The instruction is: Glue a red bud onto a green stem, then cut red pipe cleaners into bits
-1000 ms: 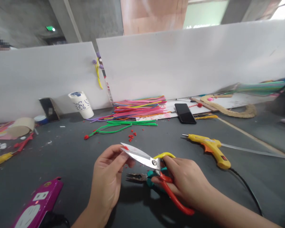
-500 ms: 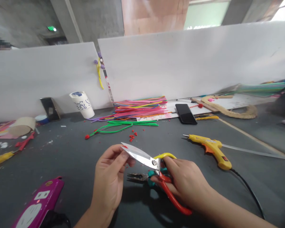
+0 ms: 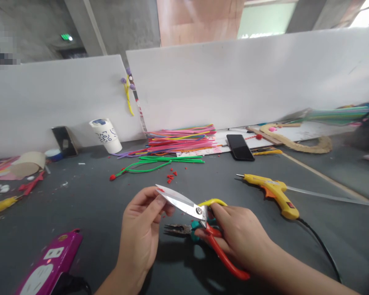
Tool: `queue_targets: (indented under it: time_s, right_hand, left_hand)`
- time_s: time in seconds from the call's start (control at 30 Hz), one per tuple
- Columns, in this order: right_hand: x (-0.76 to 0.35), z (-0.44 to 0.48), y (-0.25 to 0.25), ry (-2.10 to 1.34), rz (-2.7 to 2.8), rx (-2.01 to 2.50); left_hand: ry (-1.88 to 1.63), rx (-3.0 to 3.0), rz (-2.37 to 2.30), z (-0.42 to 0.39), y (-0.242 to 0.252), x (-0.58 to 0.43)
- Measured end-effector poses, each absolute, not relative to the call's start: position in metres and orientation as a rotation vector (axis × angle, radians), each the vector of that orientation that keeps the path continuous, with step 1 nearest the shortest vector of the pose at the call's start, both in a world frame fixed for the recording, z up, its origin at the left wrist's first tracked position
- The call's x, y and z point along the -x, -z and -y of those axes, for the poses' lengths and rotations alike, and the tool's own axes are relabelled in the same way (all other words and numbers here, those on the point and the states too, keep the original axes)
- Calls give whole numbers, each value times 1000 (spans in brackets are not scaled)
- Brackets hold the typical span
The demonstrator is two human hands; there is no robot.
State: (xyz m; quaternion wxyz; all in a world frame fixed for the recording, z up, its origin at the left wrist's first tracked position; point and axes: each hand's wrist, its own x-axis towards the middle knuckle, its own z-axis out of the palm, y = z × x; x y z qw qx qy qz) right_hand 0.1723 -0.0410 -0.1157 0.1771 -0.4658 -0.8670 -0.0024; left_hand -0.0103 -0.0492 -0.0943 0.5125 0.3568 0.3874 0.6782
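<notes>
My right hand (image 3: 238, 235) grips the yellow and orange handles of a pair of scissors (image 3: 184, 203), blades closed and pointing up-left. My left hand (image 3: 141, 229) is pinched at the blade tips, its fingers closed on something small and red that I cannot make out. Under the scissors, on the dark table, lie teal-handled pliers (image 3: 180, 229). A few red crumbs (image 3: 171, 176) are scattered just beyond my hands.
A yellow glue gun (image 3: 272, 191) with a black cable lies to the right. At the back are a pile of coloured pipe cleaners (image 3: 181, 141), green stems (image 3: 153, 163), a black phone (image 3: 240, 146) and a white paper cup (image 3: 106, 135). A magenta power strip (image 3: 51, 262) sits front left.
</notes>
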Motion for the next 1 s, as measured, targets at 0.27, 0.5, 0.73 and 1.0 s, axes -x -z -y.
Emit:
queue_targets:
  time_s: [0.27, 0.5, 0.73, 1.0]
  right_hand:
    - [-172, 41, 116, -32, 2457, 1317]
    - [-172, 40, 114, 10, 2449, 1314]
    - [-176, 38, 115, -4, 2413, 1324]
    - [-168, 39, 97, -897, 1984, 1276]
  left_hand:
    - [-1632, -862, -905, 48, 91, 10]
    - [-1643, -875, -900, 48, 91, 11]
    - [-1644, -843, -885, 49, 90, 12]
    - [-1256, -904, -868, 50, 93, 6]
